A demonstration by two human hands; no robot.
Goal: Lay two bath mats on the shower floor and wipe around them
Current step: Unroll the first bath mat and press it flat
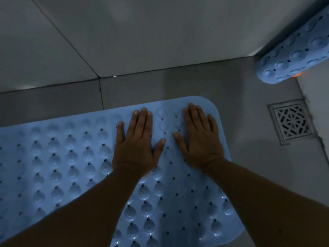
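A blue mat (74,157) lies flat on the grey tile floor (249,104), filling the frame from 9 o'clock down to 5 o'clock. It looks like soft rubber or plastic, rectangular with rounded corners, one rounded corner showing at about 1 o'clock from the frame centre. Its surface is covered in rows of raised, round, ribbed bumps, with small dark drain holes set between them. The far strip near the edge is smoother, the bumps there faint.

The left hand (137,145) lies palm-down on the mat, fingers straight and close together, thumb spread toward 3 o'clock. The right hand (201,139) lies the same way just beside it, fingers straight, thumb pointing toward 9 o'clock. The two thumbs are near each other but apart. Neither hand grasps anything; both press flat on the mat near its far edge. Bare forearms run in from 6 and 4 o'clock.

A second mat (295,54), same blue, is rolled into a tube at 2 o'clock, in the corner where the walls (160,32) meet. Its outer face shows round suction cups and small holes. Something orange peeks from under its lower end; too small to tell what.

A square metal drain (290,122) with a lattice grille sits in the floor at 3 o'clock, apart from the flat mat's edge. The walls are large, smooth, pale grey tiles with thin dark grout lines.
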